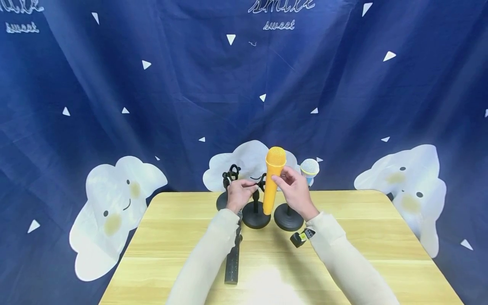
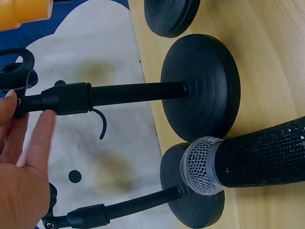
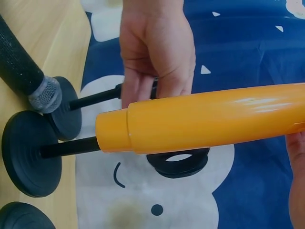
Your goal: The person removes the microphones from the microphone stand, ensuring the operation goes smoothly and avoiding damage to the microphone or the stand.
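My right hand [image 1: 297, 192] grips a yellow-orange microphone [image 1: 271, 182], held nearly upright with its grille at the top. Its lower end hangs beside the middle black microphone stand [image 1: 256, 218]. With thumb and fingers, my left hand [image 1: 239, 195] pinches that stand's neck just below the clip, as the left wrist view shows. The stand's round base [image 2: 202, 88] rests on the table. In the right wrist view, the empty ring-shaped clip [image 3: 180, 164] shows below the yellow microphone [image 3: 209, 119], which overlaps the stand there.
To the right, another stand [image 1: 288, 219] bears a white-and-blue microphone [image 1: 309, 167]. A third stand [image 1: 222, 201], its clip empty, is at the left. A black microphone [image 1: 231, 269] with a silver grille [image 2: 202, 164] lies near my left forearm. A blue curtain [image 1: 244, 106] hangs behind the table [image 1: 152, 254].
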Action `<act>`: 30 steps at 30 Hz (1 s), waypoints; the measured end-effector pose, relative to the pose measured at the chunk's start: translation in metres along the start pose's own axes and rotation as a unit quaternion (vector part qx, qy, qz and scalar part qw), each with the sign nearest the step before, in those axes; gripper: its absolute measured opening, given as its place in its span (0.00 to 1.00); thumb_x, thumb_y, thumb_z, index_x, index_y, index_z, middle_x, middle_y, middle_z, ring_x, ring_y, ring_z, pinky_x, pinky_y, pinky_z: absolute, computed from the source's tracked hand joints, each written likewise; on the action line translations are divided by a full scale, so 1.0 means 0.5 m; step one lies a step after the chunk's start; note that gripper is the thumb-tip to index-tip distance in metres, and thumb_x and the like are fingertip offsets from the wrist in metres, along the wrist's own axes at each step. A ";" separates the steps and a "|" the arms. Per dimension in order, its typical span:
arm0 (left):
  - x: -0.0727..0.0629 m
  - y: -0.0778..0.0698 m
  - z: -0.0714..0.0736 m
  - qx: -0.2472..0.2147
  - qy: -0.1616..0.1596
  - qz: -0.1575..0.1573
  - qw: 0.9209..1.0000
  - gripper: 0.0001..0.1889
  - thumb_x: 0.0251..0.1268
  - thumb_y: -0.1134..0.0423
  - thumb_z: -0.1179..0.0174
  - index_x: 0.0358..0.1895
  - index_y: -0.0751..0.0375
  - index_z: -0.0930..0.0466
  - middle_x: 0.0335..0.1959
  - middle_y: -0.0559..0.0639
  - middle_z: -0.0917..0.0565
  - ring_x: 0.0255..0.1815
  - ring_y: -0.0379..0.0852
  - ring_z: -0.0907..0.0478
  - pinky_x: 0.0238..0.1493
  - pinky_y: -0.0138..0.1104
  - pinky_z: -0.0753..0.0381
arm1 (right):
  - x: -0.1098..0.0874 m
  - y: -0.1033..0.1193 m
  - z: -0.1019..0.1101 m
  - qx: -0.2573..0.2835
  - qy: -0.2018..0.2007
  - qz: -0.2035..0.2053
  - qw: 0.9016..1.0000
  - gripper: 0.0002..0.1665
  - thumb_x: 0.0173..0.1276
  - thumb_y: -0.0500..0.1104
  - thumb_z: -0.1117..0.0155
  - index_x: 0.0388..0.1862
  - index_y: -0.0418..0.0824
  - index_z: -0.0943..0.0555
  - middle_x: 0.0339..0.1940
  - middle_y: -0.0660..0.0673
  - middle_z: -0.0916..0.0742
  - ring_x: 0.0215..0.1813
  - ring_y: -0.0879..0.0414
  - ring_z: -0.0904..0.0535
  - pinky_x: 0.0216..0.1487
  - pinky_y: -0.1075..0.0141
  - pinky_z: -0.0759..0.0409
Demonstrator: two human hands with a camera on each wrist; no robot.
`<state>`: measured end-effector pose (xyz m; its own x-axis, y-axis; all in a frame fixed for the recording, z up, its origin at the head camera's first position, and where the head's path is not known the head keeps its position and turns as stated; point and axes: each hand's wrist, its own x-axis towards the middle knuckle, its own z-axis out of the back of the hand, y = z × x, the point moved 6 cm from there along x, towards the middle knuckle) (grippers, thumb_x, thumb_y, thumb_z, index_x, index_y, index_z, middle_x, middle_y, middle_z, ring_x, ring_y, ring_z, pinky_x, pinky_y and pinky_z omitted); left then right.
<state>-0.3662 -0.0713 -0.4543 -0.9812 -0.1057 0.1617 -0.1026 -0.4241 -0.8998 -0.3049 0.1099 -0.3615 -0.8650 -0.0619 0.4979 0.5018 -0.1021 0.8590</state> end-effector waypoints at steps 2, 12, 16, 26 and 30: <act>-0.001 -0.002 -0.002 0.000 -0.001 0.000 1.000 0.06 0.58 0.64 0.26 0.38 0.58 0.09 0.33 0.49 0.10 0.29 0.42 0.14 0.40 0.37 0.15 | -0.007 0.010 0.000 -0.004 0.003 -0.002 1.000 0.14 0.68 0.27 0.36 0.51 0.21 0.22 0.43 0.29 0.14 0.42 0.60 0.17 0.46 0.74 0.19; 0.001 -0.001 -0.012 -0.054 -0.004 0.009 0.999 0.05 0.58 0.68 0.28 0.38 0.62 0.10 0.32 0.53 0.10 0.27 0.44 0.14 0.34 0.34 0.15 | -0.017 -0.060 0.009 -0.004 -0.012 -0.018 1.000 0.15 0.68 0.30 0.34 0.52 0.26 0.20 0.44 0.32 0.14 0.43 0.62 0.17 0.49 0.73 0.19; 0.003 0.005 -0.012 -0.068 -0.004 0.025 0.997 0.06 0.58 0.67 0.27 0.38 0.62 0.10 0.33 0.54 0.10 0.29 0.45 0.13 0.35 0.34 0.14 | -0.021 -0.062 0.010 -0.004 -0.009 -0.023 1.000 0.15 0.68 0.29 0.34 0.53 0.25 0.20 0.45 0.30 0.15 0.45 0.60 0.16 0.49 0.73 0.19; 0.012 0.009 -0.014 -0.082 -0.007 0.032 0.996 0.05 0.58 0.69 0.28 0.37 0.65 0.10 0.35 0.55 0.10 0.30 0.47 0.12 0.34 0.32 0.14 | -0.034 -0.027 0.010 0.005 -0.005 -0.009 1.000 0.15 0.68 0.29 0.34 0.51 0.21 0.21 0.43 0.32 0.14 0.44 0.59 0.16 0.48 0.73 0.19; 0.015 0.007 -0.014 -0.074 -0.012 0.034 0.997 0.05 0.58 0.69 0.28 0.36 0.64 0.10 0.33 0.54 0.11 0.29 0.47 0.13 0.33 0.32 0.15 | -0.034 -0.064 0.012 0.012 -0.009 -0.009 1.000 0.14 0.68 0.27 0.36 0.51 0.21 0.21 0.43 0.30 0.15 0.44 0.57 0.15 0.48 0.73 0.19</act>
<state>-0.3751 -0.0672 -0.4592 -0.9826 -0.1518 0.1073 -0.0616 -0.2785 -0.9584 -0.3062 0.1202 -0.3969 -0.8742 -0.0426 0.4836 0.4855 -0.0785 0.8707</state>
